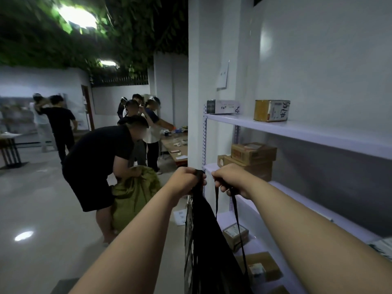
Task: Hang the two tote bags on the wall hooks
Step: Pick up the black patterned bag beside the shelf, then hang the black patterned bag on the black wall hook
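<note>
A black tote bag (206, 240) hangs from both my hands in front of me, its body dropping to the bottom of the view. My left hand (186, 180) is closed on one strap at the bag's top. My right hand (230, 180) is closed on the other thin black strap, which loops down beside the bag. Both hands are held close together near the front post of a white shelf unit (297, 132). I see no wall hooks, and I cannot make out a second bag.
The white shelf unit on the right carries cardboard boxes (253, 154) on several levels. A white pillar (195, 81) stands just behind my hands. On the left a person (99, 162) bends over a green sack (135, 196); other people stand by a table farther back.
</note>
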